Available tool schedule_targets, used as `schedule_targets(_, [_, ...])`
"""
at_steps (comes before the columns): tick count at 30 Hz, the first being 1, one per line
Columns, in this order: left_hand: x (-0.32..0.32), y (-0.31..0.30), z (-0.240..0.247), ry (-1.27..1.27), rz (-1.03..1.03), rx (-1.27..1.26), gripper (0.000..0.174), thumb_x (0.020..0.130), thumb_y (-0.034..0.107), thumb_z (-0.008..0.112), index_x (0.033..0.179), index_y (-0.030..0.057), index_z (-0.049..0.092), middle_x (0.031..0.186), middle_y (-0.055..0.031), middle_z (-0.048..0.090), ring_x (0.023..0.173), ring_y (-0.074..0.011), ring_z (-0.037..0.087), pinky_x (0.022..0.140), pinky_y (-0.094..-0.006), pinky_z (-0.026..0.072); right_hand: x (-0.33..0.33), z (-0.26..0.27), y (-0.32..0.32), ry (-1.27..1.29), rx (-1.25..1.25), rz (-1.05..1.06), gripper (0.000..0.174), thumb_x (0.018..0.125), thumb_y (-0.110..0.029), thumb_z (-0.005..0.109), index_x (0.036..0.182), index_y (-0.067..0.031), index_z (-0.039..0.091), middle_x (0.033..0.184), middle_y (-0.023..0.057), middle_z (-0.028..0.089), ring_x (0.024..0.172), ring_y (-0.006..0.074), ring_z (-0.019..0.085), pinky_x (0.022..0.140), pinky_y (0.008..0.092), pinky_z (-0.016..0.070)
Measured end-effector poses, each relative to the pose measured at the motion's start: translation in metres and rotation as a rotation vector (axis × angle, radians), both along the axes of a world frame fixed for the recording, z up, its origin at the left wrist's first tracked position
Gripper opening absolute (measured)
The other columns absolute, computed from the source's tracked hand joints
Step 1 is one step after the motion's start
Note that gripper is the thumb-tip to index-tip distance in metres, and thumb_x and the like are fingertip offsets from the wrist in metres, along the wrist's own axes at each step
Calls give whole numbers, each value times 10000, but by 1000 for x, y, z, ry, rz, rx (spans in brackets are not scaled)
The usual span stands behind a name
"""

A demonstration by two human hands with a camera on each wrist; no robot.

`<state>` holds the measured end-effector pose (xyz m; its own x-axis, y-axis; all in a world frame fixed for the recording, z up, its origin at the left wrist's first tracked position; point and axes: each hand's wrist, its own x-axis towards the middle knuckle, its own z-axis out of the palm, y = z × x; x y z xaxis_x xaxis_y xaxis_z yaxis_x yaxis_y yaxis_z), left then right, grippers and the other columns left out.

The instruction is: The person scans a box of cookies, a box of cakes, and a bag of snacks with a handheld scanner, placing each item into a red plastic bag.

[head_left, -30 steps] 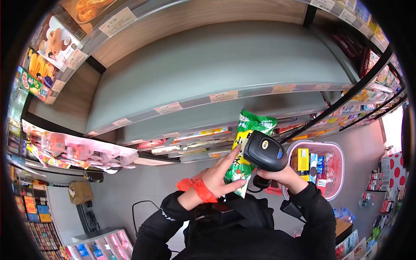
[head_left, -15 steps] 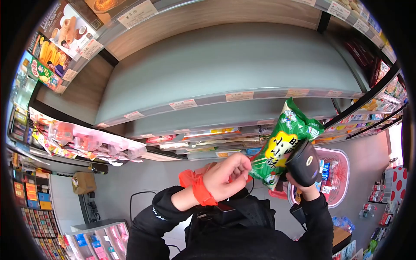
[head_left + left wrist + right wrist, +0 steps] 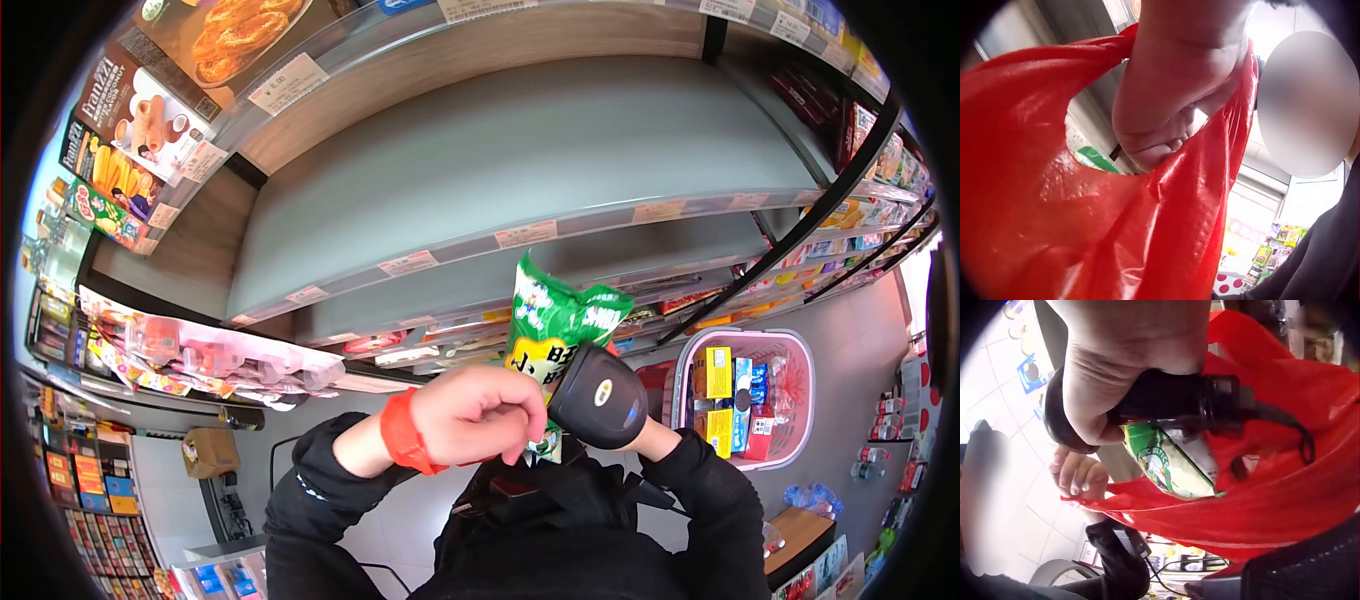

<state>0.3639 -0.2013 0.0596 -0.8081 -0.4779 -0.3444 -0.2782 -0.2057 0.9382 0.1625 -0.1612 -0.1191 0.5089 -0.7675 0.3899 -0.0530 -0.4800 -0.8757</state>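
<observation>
My right hand (image 3: 1125, 356) grips a black barcode scanner (image 3: 600, 398) by its handle, its cable trailing off in the right wrist view. A green and yellow snack bag (image 3: 545, 310) is held upright against the scanner by the same hand; its lower end shows a Celtics logo in the right wrist view, and the fingers on it are hidden. My left hand (image 3: 475, 415) is beside the snack bag's lower part with its fingers curled and nothing seen in them. The handle of a red plastic bag (image 3: 1104, 219) loops round the left wrist, and the bag spreads below both hands.
On the floor to the right stands a pink basket (image 3: 812, 400) holding several boxes and packets. A wide grey shelf (image 3: 500, 140) with price tags spans the front, with stocked lower shelves under it. A cardboard box (image 3: 210, 452) lies on the left.
The left hand has let go of the snack bag and curled its fingers. The right hand carried the snack bag right, then back left with the scanner.
</observation>
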Motion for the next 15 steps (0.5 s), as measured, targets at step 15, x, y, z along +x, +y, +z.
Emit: schedule_targets(15, [2, -1, 24, 130, -2, -33, 191, 781, -32, 372, 888, 13, 525, 648, -52, 557, 514, -62, 491, 447, -175, 379, 18, 17, -5, -17, 305, 306, 904, 658, -232, 716, 1337, -94, 135, 1268, 106, 355, 1166, 224, 376, 973, 327, 284])
